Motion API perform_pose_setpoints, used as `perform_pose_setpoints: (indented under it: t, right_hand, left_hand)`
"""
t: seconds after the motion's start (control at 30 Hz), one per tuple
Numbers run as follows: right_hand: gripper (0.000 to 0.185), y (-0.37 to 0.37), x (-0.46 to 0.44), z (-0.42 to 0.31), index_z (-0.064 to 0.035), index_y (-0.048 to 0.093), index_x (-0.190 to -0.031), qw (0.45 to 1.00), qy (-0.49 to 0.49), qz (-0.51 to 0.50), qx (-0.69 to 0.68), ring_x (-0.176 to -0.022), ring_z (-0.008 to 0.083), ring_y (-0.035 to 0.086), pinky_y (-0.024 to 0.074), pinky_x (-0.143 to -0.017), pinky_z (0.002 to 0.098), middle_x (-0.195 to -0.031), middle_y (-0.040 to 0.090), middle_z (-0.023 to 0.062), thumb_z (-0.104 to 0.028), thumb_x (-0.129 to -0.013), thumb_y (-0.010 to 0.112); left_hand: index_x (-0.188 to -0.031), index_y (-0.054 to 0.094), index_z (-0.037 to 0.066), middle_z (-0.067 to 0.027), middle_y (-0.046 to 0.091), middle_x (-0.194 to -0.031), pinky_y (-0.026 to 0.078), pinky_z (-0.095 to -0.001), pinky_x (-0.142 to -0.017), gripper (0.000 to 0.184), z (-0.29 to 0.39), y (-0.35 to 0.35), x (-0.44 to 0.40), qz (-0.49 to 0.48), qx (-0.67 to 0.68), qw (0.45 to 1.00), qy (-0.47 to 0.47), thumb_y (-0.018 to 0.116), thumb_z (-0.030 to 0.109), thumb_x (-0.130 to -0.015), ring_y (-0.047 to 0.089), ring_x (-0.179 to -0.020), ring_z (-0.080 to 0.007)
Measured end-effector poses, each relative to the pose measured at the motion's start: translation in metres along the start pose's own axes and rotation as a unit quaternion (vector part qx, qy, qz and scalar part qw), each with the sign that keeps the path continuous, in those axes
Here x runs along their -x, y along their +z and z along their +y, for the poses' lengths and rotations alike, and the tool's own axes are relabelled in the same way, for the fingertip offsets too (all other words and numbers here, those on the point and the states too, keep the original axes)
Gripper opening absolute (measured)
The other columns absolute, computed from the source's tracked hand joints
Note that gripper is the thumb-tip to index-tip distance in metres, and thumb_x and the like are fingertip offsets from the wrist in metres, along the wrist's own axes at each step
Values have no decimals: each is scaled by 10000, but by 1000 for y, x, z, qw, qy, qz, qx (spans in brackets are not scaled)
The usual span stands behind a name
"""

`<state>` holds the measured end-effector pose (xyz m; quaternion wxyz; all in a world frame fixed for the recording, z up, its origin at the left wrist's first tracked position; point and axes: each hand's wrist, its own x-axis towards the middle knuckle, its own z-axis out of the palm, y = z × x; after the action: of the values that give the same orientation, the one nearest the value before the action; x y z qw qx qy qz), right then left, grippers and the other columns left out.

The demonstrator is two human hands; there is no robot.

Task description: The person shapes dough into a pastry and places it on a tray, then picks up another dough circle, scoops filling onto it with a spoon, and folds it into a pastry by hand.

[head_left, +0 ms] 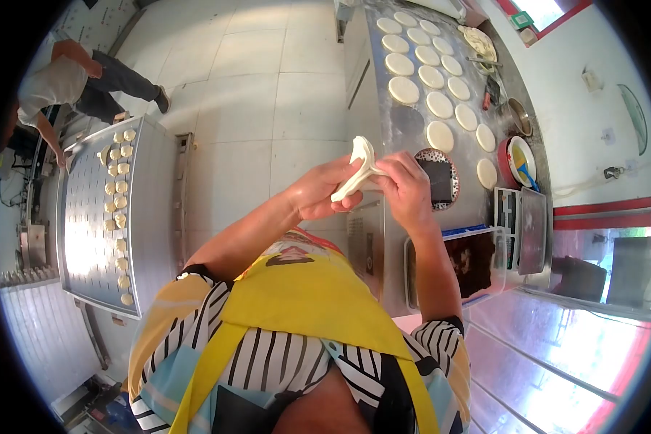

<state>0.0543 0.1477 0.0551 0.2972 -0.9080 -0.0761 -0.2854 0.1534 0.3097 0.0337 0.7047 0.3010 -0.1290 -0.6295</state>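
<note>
One folded dough piece [366, 155] held before my one yellow apron [311, 293], my left grip [318, 189] closed around it, my right grip [409, 186] pinching its side, seventeen flat dough rounds [431, 77] on the table [409, 119].

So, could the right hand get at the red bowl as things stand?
Probably, once free: the right hand pinches dough, but only a patterned-rim container and flat dough round seem between it and the red bowl.

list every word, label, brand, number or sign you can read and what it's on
No text is readable.
Wall panel at the picture's upper left: small dark marks, too small to read.
Yellow apron: a print shows, no legible words.
</note>
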Motion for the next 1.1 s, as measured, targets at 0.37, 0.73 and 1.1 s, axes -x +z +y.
perform_pose_setpoints:
  t: [0.37, 0.73, 1.1]
  right_hand:
    - [242, -3, -31, -7, -89, 649, -980, 984, 19, -165, -57, -831, 251, 584, 497, -679, 352, -893, 568, 56, -87, -748, 716]
    - [248, 24, -41, -6, -43, 604, -905, 994, -6, -85, -63, -844, 269, 574, 496, -698, 365, -909, 572, 61, -78, -704, 745]
    - [279, 48, -21, -4, -26, 545, -829, 995, 0, 67, -77, -771, 272, 544, 445, -630, 376, -818, 557, 78, -64, -672, 772]
  left_hand:
    - [-1078, 488, 51, -37, 527, -879, 402, -243, -493, 318, 11, -14, 8, 43, 14, 999, -10, 375, 340, -1009, 518, -655, -120]
    - [-1033, 491, 39, -42, 519, -848, 377, -231, -485, 311, 16, -24, 13, 59, 75, 995, 18, 376, 327, -1010, 485, -633, -115]
    - [-1046, 529, 61, -32, 559, -834, 314, -198, -406, 347, 20, -2, 20, 107, 25, 993, 37, 472, 395, -972, 430, -531, -84]
